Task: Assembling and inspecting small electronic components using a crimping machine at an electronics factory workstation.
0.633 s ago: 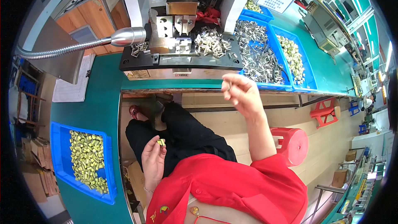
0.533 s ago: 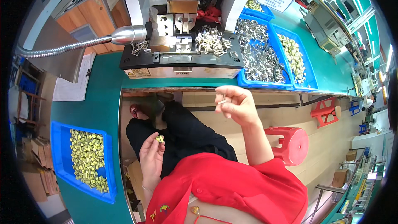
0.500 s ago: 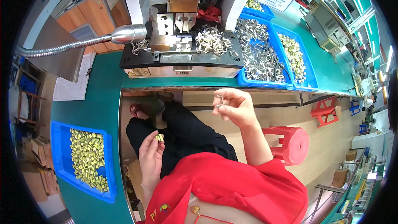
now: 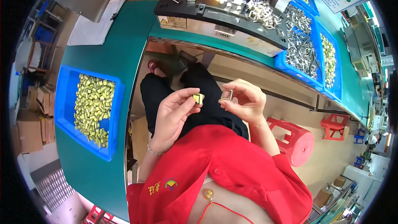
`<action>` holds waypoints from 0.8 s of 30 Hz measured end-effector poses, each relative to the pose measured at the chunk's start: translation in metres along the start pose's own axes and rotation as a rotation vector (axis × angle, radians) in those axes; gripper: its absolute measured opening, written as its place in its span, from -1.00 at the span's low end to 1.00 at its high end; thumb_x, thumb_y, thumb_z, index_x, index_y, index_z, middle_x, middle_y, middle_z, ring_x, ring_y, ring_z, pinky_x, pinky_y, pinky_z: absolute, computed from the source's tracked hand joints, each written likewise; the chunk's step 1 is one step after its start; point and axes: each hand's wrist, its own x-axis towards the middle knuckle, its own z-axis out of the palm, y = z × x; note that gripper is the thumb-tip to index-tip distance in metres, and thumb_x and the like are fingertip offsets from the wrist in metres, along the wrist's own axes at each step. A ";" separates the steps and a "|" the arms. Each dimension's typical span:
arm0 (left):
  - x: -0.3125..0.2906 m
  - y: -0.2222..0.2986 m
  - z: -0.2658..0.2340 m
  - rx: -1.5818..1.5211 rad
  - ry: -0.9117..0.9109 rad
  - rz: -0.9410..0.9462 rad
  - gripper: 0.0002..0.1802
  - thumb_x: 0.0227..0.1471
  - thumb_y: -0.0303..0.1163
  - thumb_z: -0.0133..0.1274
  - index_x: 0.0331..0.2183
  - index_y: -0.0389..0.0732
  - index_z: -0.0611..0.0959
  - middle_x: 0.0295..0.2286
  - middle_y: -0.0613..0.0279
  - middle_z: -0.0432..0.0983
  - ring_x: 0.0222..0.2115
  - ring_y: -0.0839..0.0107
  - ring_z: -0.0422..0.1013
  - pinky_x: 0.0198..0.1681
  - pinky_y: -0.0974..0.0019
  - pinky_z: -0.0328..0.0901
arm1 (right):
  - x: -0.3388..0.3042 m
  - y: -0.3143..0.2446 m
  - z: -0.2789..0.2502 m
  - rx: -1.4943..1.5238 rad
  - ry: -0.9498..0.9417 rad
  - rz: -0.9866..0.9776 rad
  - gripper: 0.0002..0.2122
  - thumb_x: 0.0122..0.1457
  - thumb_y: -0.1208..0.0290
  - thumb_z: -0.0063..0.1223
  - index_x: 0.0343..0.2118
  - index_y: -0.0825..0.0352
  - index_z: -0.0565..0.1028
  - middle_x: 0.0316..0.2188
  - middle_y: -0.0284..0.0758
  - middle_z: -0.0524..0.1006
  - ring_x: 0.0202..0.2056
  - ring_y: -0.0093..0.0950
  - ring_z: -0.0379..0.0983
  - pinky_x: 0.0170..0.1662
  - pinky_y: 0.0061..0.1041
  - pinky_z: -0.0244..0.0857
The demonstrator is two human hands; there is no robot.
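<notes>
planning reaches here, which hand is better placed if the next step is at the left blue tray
Likely the left hand: it is nearer the blue tray and pinches a yellow block like those in it. The right hand, holding a metal clip, is farther away.

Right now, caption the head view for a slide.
Left hand pinches a small yellow-green block, right hand a bent metal piece.

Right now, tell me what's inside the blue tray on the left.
The blue tray holds many small yellowish pieces; some bare blue shows around them. Anything beneath the pieces is hidden.
</notes>
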 end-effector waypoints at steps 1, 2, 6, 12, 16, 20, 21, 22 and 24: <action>-0.001 0.000 0.001 0.004 -0.016 0.008 -0.71 0.16 -0.48 -0.05 -0.06 -0.33 0.50 -0.21 0.09 0.52 -0.28 0.50 0.46 -0.20 0.50 0.37 | 0.000 0.001 0.001 0.007 -0.005 0.006 -0.67 -0.13 0.73 0.25 -0.22 0.48 0.51 -0.48 -0.31 0.51 -0.52 -0.63 0.43 -0.46 -0.70 0.28; -0.002 -0.001 0.001 0.008 -0.034 0.016 -0.70 0.16 -0.48 -0.04 -0.06 -0.32 0.50 -0.21 0.09 0.52 -0.28 0.51 0.46 -0.20 0.49 0.37 | 0.001 0.002 0.002 -0.059 -0.017 -0.028 -0.68 -0.14 0.72 0.26 -0.24 0.48 0.52 -0.50 -0.32 0.51 -0.53 -0.65 0.41 -0.48 -0.71 0.26; -0.002 -0.006 -0.002 -0.007 -0.031 0.011 -0.70 0.15 -0.47 -0.02 -0.06 -0.32 0.50 -0.21 0.10 0.52 -0.27 0.51 0.45 -0.19 0.48 0.37 | -0.002 0.006 0.008 -0.114 -0.006 -0.043 -0.72 -0.16 0.70 0.28 -0.31 0.46 0.53 -0.55 -0.35 0.51 -0.57 -0.67 0.37 -0.51 -0.72 0.22; -0.003 -0.010 -0.004 -0.028 -0.054 0.005 -0.71 0.15 -0.48 -0.02 -0.07 -0.31 0.51 -0.20 0.10 0.52 -0.27 0.51 0.45 -0.18 0.48 0.37 | -0.001 0.004 0.010 -0.178 -0.025 -0.046 -0.75 -0.15 0.71 0.26 -0.33 0.44 0.53 -0.56 -0.36 0.50 -0.56 -0.66 0.37 -0.52 -0.72 0.23; -0.002 -0.012 -0.004 -0.014 -0.020 0.029 -0.71 0.14 -0.51 -0.02 -0.08 -0.32 0.51 -0.20 0.11 0.52 -0.27 0.50 0.45 -0.18 0.48 0.37 | 0.000 0.004 0.013 -0.137 -0.038 -0.033 -0.74 -0.14 0.70 0.26 -0.31 0.44 0.54 -0.53 -0.33 0.50 -0.53 -0.65 0.39 -0.51 -0.71 0.25; 0.000 -0.015 -0.007 -0.086 -0.022 0.011 -0.71 0.12 -0.53 0.00 -0.08 -0.33 0.52 -0.25 0.15 0.53 -0.28 0.49 0.46 -0.19 0.48 0.37 | 0.000 0.004 0.013 -0.003 -0.113 0.147 -0.73 -0.01 0.69 0.17 -0.18 0.46 0.51 -0.40 -0.29 0.51 -0.45 -0.60 0.45 -0.46 -0.69 0.33; 0.000 -0.014 -0.007 -0.087 -0.012 0.014 -0.71 0.12 -0.53 0.00 -0.08 -0.33 0.52 -0.25 0.15 0.53 -0.28 0.49 0.46 -0.19 0.48 0.37 | -0.001 0.003 0.013 0.050 -0.128 0.243 -0.72 0.04 0.69 0.13 -0.14 0.46 0.49 -0.36 -0.28 0.51 -0.43 -0.59 0.46 -0.45 -0.69 0.35; 0.001 -0.014 -0.007 -0.092 -0.019 0.014 -0.71 0.11 -0.51 0.02 -0.09 -0.33 0.52 -0.28 0.18 0.53 -0.28 0.51 0.46 -0.19 0.48 0.37 | -0.002 0.004 0.013 0.039 -0.145 0.251 -0.72 0.09 0.69 0.06 -0.09 0.47 0.46 -0.33 -0.28 0.50 -0.41 -0.58 0.48 -0.43 -0.68 0.38; 0.000 -0.014 -0.007 -0.097 -0.020 0.014 -0.70 0.11 -0.49 0.04 -0.09 -0.33 0.53 -0.30 0.21 0.53 -0.29 0.52 0.46 -0.20 0.48 0.37 | -0.005 0.002 0.018 0.090 -0.108 0.308 -0.71 0.09 0.69 0.06 -0.08 0.47 0.46 -0.33 -0.28 0.50 -0.41 -0.58 0.48 -0.43 -0.68 0.38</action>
